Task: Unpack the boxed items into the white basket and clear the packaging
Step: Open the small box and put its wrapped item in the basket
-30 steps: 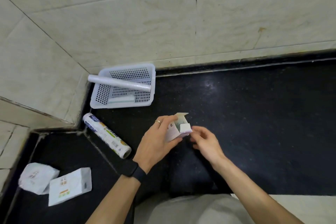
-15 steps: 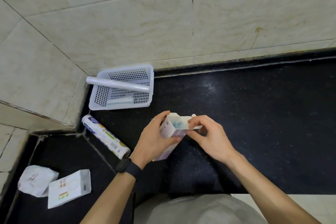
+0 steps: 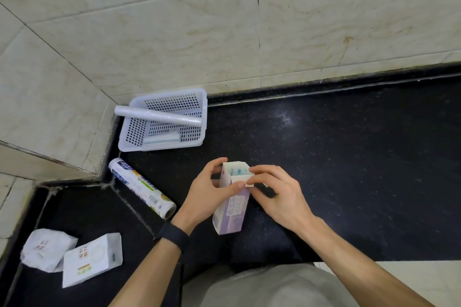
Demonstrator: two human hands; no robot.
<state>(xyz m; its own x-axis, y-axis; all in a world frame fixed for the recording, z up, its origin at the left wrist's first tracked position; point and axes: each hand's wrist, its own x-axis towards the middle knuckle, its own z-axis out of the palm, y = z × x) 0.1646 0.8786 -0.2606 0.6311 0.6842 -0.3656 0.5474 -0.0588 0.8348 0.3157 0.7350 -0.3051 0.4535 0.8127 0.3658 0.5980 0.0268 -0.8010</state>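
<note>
gripping one box (image 3: 230, 209): left hand (image 3: 207, 197), right hand (image 3: 277, 194); basket (image 3: 159, 147): maybe two items (image 3: 159, 117).

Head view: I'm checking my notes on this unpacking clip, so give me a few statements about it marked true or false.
1. The left hand and right hand both hold the purple box, whose top is open. True.
2. The white basket is empty. False: a clear roll rests across it and a flat pack lies inside.
3. The printed roll lies outside the basket. True.
4. The two white packs lie right of the box. False: they lie at lower left.
</note>
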